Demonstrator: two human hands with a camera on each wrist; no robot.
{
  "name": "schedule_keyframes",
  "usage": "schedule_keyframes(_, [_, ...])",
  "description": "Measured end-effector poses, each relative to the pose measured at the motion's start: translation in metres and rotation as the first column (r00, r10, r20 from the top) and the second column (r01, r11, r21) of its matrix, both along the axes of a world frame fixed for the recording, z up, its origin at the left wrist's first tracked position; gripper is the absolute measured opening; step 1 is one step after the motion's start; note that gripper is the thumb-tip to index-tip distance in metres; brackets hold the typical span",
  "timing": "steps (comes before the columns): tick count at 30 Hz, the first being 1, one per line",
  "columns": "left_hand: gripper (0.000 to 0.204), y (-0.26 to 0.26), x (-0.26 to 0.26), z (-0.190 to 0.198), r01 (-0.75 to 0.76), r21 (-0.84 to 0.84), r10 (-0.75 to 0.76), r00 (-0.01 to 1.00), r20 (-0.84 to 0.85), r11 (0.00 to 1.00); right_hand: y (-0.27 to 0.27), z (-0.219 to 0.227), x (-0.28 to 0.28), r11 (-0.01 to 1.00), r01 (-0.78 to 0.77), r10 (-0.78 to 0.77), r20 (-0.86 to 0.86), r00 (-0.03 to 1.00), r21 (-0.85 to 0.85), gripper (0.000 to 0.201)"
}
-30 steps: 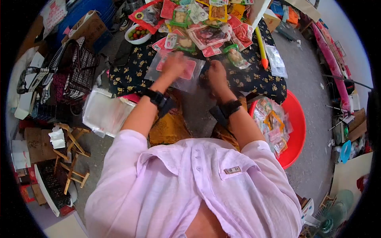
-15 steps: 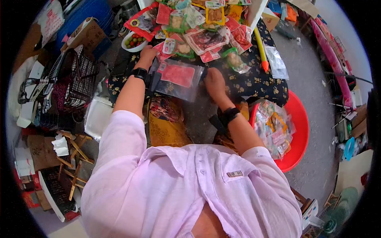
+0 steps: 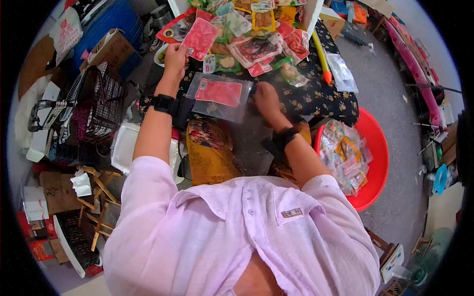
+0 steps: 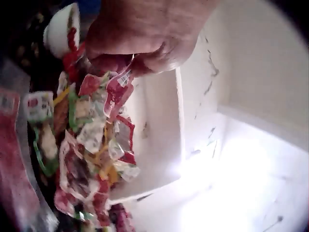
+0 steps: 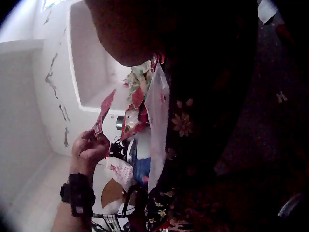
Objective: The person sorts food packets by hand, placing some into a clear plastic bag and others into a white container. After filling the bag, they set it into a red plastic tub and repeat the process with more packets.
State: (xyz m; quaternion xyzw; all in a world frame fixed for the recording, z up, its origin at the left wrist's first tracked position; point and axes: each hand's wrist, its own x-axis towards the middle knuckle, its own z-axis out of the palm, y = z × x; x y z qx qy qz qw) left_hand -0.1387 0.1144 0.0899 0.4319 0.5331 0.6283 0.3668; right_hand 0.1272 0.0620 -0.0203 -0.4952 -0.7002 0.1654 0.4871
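My left hand (image 3: 175,59) pinches a flat pink-red food packet (image 3: 201,38) by its lower left corner, tilted above the near left side of the pile. In the left wrist view, thumb and fingers close on the packet's end. My right hand (image 3: 268,102), fingers curled, grips the right edge of a clear plastic bag (image 3: 197,107). Inside that bag lies another pink-red packet (image 3: 221,92). From the right wrist the bag (image 5: 157,116) shows nearly edge-on; my right fingertips are lost in shadow there.
A heap of food packets (image 3: 256,47) covers the back of the dark flowered tablecloth (image 3: 316,106). A bowl (image 3: 159,56) stands behind my left hand. A yellow stick with an orange tip (image 3: 322,58) lies at right. Below is a red tub (image 3: 377,158) with filled bags.
My left hand has gone from over the bag to the pile's left edge and lifted a pink-red packet there. My right hand stays at the bag's edge.
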Motion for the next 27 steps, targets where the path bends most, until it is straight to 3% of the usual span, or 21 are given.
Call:
schedule_keyframes(2, [0.011,-0.022,0.015,-0.001,0.098,0.013,-0.097,0.953,0.287,0.995,0.003,-0.001,0.003,1.0,-0.01,0.01,-0.05,0.999,0.005,0.016])
schedule_keyframes(3, [0.012,-0.033,0.025,-0.004,0.143,0.025,-0.14,0.894,0.426,0.989,0.001,-0.001,0.006,0.996,-0.033,0.02,-0.156,0.988,-0.078,0.018])
schedule_keyframes(5, [0.014,-0.049,0.039,-0.02,0.199,0.041,-0.191,0.837,0.513,0.979,-0.008,0.014,0.009,0.966,-0.105,0.013,-0.361,0.932,-0.238,0.021])
schedule_keyframes(7, [0.016,-0.07,0.062,-0.032,0.21,0.055,-0.199,0.769,0.607,0.976,-0.026,0.03,0.009,0.899,-0.275,0.049,-0.545,0.837,-0.34,0.027])
schedule_keyframes(8, [0.017,-0.084,0.08,-0.034,0.194,0.06,-0.185,0.732,0.656,0.979,-0.035,0.04,0.008,0.853,-0.364,0.053,-0.63,0.775,-0.375,0.031])
schedule_keyframes(10, [0.016,-0.111,0.105,-0.043,0.315,0.085,-0.272,0.614,0.741,0.945,-0.048,0.051,0.012,0.719,-0.531,0.04,-0.736,0.675,-0.448,0.036])
schedule_keyframes(12, [0.016,-0.126,0.127,-0.061,0.308,0.014,-0.214,0.629,0.747,0.951,-0.061,0.053,0.015,0.632,-0.621,-0.018,-0.81,0.586,-0.464,0.036])
schedule_keyframes(14, [0.015,-0.143,0.147,-0.067,0.315,-0.014,-0.192,0.614,0.765,0.949,-0.077,0.057,0.02,0.717,-0.624,0.108,-0.835,0.54,-0.311,0.034])
schedule_keyframes(16, [0.014,-0.149,0.159,-0.07,0.323,-0.029,-0.188,0.619,0.762,0.946,-0.083,0.056,0.022,0.721,-0.651,0.129,-0.877,0.464,-0.238,0.031])
schedule_keyframes(18, [0.014,-0.152,0.166,-0.072,0.335,-0.03,-0.206,0.643,0.737,0.942,-0.087,0.054,0.022,0.663,-0.708,0.035,-0.935,0.353,-0.243,0.027])
schedule_keyframes(19, [0.014,-0.153,0.169,-0.071,0.344,-0.051,-0.203,0.66,0.724,0.938,-0.088,0.053,0.022,0.675,-0.693,0.035,-0.927,0.373,-0.254,0.025])
schedule_keyframes(21, [0.013,-0.155,0.169,-0.065,0.299,-0.07,-0.213,0.807,0.551,0.952,-0.088,0.051,0.025,0.699,-0.662,0.037,-0.91,0.413,-0.272,0.021])
schedule_keyframes(23, [0.011,-0.157,0.168,-0.054,0.296,-0.08,-0.244,0.891,0.383,0.952,-0.076,0.051,0.04,0.802,-0.554,0.228,-0.742,0.63,-0.224,0.019])
schedule_keyframes(25, [0.008,-0.16,0.155,-0.046,0.33,-0.096,-0.3,0.923,0.24,0.939,-0.074,0.065,0.055,0.676,-0.708,-0.016,-0.964,0.264,-0.205,0.017])
schedule_keyframes(27, [0.007,-0.159,0.142,-0.044,0.436,-0.136,-0.409,0.893,0.186,0.89,-0.072,0.067,0.072,0.622,-0.729,-0.017,-0.936,0.351,-0.284,0.017])
